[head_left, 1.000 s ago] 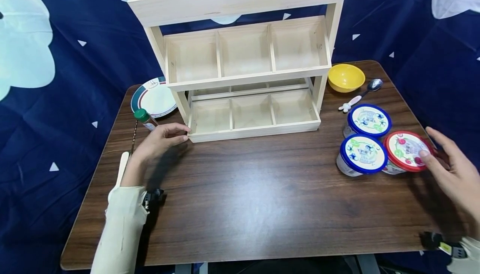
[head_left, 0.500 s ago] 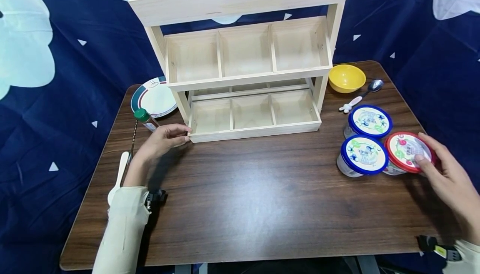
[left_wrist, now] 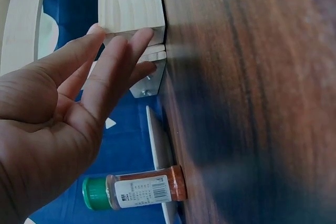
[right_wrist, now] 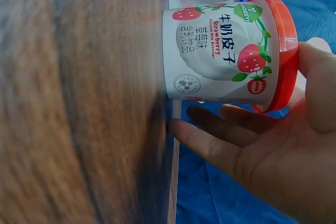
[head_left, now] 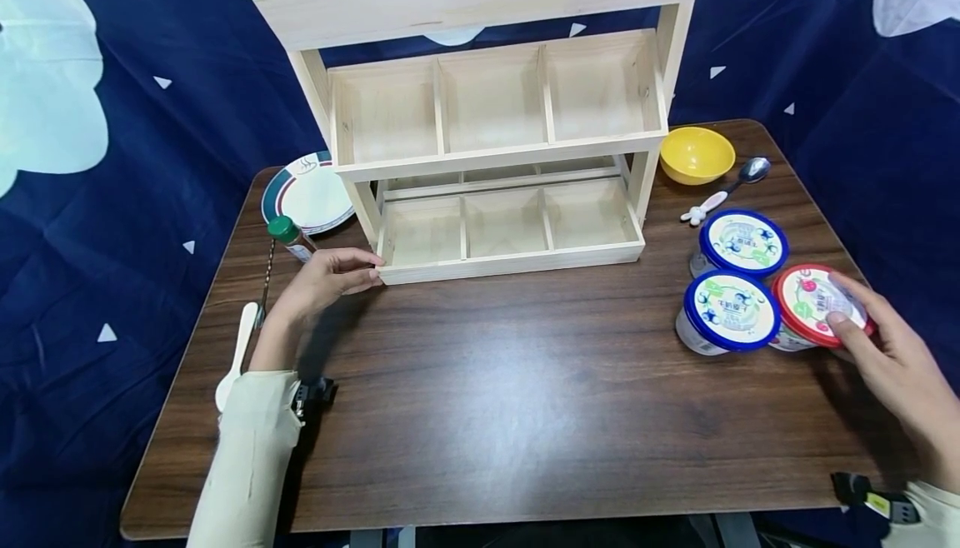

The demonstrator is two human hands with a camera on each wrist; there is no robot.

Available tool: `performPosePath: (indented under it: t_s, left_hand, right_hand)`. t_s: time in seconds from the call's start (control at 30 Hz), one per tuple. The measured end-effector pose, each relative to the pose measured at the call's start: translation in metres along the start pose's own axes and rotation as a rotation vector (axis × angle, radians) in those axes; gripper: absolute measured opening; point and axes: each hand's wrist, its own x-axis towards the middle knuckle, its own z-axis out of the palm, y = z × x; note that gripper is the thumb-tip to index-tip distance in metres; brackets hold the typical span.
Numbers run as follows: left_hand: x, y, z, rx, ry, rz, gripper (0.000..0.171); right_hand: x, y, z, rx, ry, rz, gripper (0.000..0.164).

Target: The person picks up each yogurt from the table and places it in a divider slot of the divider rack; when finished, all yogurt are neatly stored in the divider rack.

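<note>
In the head view my left hand (head_left: 322, 290) reaches the front left corner of the wooden shelf (head_left: 517, 263), its fingertips at the lowest tray's end. The left wrist view shows these fingers mostly straight against the pale wood corner (left_wrist: 131, 3). On the right, my right hand (head_left: 892, 356) lies over the edge of a red-lidded strawberry milk tub (head_left: 817, 306), thumb and forefinger at the lid. Its other fingers stretch out loosely beside the upright tub (right_wrist: 220, 56) in the right wrist view. Two blue-lidded tubs, one nearer (head_left: 731, 311) and one farther (head_left: 742, 241), stand against it.
A yellow bowl (head_left: 697, 155) and a spoon with a rabbit handle (head_left: 727, 191) lie behind the tubs. Left of the shelf are plates (head_left: 311, 190), a green-capped spice bottle (head_left: 292, 238) and a white spoon (head_left: 238, 356). The tabletop's (head_left: 510, 415) right edge runs beside the red-lidded tub.
My right hand has moved slightly left and in onto the red lid, its forefinger now at the lid's rim. The left hand has stayed at the shelf corner.
</note>
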Motion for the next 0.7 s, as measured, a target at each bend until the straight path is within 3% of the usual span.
performPosePath:
  t_s: [0.37, 0.7]
  left_hand:
    - [-0.0031, -0.0022, 0.0024, -0.039, 0.024, 0.032, 0.032]
    - [-0.0027, -0.0021, 0.0032, -0.028, 0.028, 0.035, 0.032]
  right_hand:
    - [0.0003, -0.0002, 0.0012, 0.091, -0.064, 0.048, 0.061]
    - [-0.0026, -0.0019, -0.0002, 0.122, -0.031, 0.041, 0.061]
